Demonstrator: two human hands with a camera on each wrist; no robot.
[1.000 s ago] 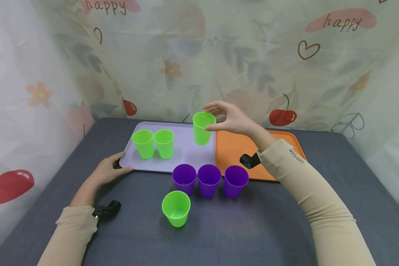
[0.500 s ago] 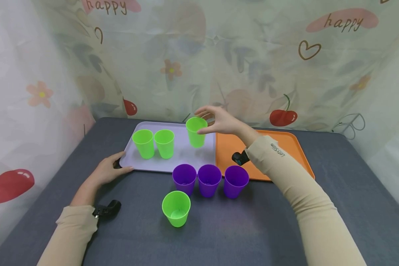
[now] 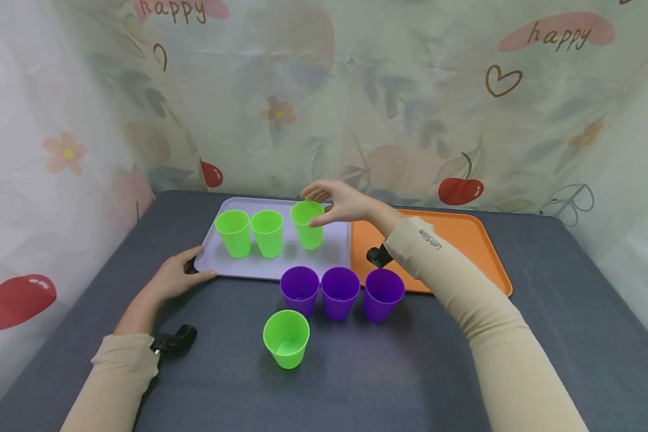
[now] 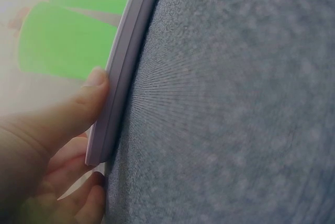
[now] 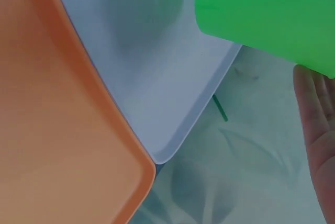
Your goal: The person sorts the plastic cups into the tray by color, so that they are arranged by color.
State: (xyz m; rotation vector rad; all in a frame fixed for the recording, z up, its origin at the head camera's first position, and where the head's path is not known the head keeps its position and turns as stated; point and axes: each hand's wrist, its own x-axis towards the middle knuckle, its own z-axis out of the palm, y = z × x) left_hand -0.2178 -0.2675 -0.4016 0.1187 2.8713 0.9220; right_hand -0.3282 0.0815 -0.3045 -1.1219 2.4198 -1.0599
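The right hand [image 3: 339,201] is partly open, its thumb and fingers curved round the upper part of a green cup [image 3: 304,233]. The thumb lies on the cup's near right side, and the fingers reach round its far side by the rim. The held cup is upright over the right half of the lilac tray [image 3: 336,255]; in the right wrist view its base looks raised just above the surface.

The left hand [image 3: 174,277] has the near left corner of the same tray between thumb and fingers, the thumb on the near rim and the fingers round the corner.

Two more green cups stand upright on the left half of the tray, side by side: the left one [image 3: 234,236] and the middle one [image 3: 268,236], which is nearest the held cup.

To the right, the orange tray [image 3: 456,243] lies edge to edge with the lilac one. In front of the trays, three purple cups [image 3: 340,295] stand upright in a row on the counter [image 3: 389,378]. A fourth green cup [image 3: 286,342] stands nearer, just in front of the leftmost purple one. A patterned cloth [image 3: 324,72] hangs behind the counter.
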